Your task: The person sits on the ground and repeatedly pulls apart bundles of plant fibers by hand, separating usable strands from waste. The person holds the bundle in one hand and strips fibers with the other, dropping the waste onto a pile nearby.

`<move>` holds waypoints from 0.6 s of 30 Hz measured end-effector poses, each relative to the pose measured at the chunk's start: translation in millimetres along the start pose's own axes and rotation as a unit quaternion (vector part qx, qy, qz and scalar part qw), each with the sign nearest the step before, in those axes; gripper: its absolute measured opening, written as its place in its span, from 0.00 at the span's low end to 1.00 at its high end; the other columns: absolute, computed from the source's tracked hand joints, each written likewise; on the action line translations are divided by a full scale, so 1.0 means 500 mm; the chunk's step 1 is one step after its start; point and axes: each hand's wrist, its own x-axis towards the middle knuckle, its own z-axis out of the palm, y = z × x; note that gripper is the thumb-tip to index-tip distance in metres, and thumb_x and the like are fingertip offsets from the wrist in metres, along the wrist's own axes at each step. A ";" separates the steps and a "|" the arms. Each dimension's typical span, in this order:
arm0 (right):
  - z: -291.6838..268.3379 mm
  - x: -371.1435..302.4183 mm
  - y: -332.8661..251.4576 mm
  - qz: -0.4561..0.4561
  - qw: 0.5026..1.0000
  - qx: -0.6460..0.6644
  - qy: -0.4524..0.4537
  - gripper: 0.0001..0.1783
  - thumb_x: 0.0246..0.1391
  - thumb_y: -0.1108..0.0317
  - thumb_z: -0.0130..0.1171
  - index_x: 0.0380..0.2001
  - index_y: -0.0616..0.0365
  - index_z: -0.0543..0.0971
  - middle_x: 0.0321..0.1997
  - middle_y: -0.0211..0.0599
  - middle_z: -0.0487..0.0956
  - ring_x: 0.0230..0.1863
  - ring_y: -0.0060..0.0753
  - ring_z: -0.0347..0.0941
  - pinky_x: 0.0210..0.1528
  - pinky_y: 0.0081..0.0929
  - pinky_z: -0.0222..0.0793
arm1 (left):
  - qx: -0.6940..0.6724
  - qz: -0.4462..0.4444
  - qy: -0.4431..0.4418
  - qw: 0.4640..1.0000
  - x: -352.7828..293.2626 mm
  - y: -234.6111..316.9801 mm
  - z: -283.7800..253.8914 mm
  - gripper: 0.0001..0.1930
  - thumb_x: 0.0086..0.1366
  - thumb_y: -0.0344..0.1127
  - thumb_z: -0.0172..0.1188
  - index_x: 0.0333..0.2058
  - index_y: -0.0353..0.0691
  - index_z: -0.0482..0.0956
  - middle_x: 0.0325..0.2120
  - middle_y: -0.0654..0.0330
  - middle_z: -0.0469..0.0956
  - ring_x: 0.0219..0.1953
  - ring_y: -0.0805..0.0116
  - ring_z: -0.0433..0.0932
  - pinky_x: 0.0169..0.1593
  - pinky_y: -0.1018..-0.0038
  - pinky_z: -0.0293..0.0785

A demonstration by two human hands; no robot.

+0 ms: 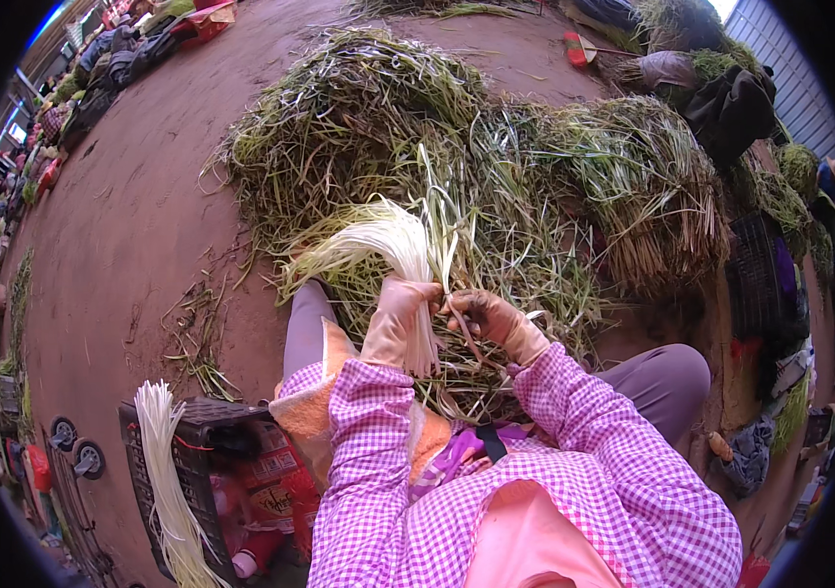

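A thick bundle of pale, whitish-yellow chives (pixel 390 241) is gripped in my left hand (pixel 396 316). Its leafy ends fan out to the far left, and the white stalk ends hang below my fist. Close by on the right, my right hand (pixel 496 323) is closed on a few chive stalks (pixel 445 230) with greenish leaves standing up from the fingers. Both hands wear beige gloves, and the right fingertips are dark with dirt. Under and beyond my hands lies a big heap of green and withered leaves (pixel 358 118).
At lower left, another pale chive bundle (pixel 165 451) lies along a black plastic crate (pixel 197 412) with red packages inside. A thick, straw-like bundle (pixel 652 196) adjoins the heap on the right. Leaf scraps (pixel 200 333) dot the reddish-brown floor. Crates and dark cloth line the right edge.
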 end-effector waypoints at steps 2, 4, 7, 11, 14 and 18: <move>0.001 -0.002 -0.025 -0.016 0.998 -0.051 0.035 0.13 0.61 0.63 0.58 0.38 0.63 0.80 0.28 0.36 0.83 0.17 0.18 0.73 0.17 0.14 0.64 | -0.032 -0.023 0.039 0.998 -0.002 -0.001 0.006 0.10 0.62 0.31 0.63 0.37 0.30 0.85 0.18 0.56 0.80 0.18 0.71 0.76 0.22 0.76 0.73; 0.013 0.000 -0.038 -0.019 0.986 -0.145 0.086 0.10 0.59 0.65 0.60 0.36 0.63 0.80 0.27 0.36 0.83 0.19 0.19 0.74 0.18 0.16 0.67 | -0.062 -0.023 0.017 0.998 0.002 -0.004 0.011 0.10 0.62 0.32 0.64 0.36 0.28 0.84 0.20 0.55 0.81 0.18 0.71 0.78 0.20 0.75 0.73; 0.040 0.004 -0.027 -0.044 0.961 -0.213 0.168 0.09 0.58 0.65 0.63 0.33 0.61 0.79 0.26 0.32 0.83 0.19 0.19 0.74 0.17 0.18 0.69 | -0.108 -0.002 0.012 0.994 0.010 -0.019 0.028 0.09 0.60 0.28 0.65 0.32 0.24 0.83 0.22 0.53 0.82 0.18 0.69 0.78 0.21 0.76 0.75; 0.050 -0.016 0.024 -0.067 0.934 -0.199 0.289 0.09 0.57 0.66 0.64 0.31 0.61 0.80 0.23 0.30 0.80 0.16 0.18 0.71 0.16 0.18 0.67 | -0.033 -0.019 0.072 0.997 0.022 -0.024 0.037 0.05 0.60 0.26 0.63 0.33 0.29 0.84 0.23 0.54 0.82 0.19 0.72 0.77 0.25 0.78 0.77; 0.009 -0.053 0.032 -0.033 0.902 -0.245 0.354 0.08 0.58 0.67 0.62 0.31 0.63 0.79 0.23 0.33 0.80 0.17 0.21 0.73 0.17 0.19 0.70 | -0.022 0.000 0.108 0.994 0.020 -0.012 0.034 0.06 0.62 0.27 0.61 0.33 0.31 0.85 0.24 0.55 0.82 0.20 0.73 0.77 0.26 0.78 0.77; -0.049 -0.091 0.027 -0.033 0.923 -0.168 0.345 0.08 0.63 0.67 0.56 0.36 0.61 0.78 0.25 0.35 0.81 0.19 0.26 0.77 0.17 0.21 0.73 | -0.153 0.017 0.132 0.979 0.021 0.008 0.019 0.05 0.57 0.25 0.66 0.33 0.30 0.84 0.25 0.54 0.83 0.19 0.70 0.79 0.21 0.80 0.78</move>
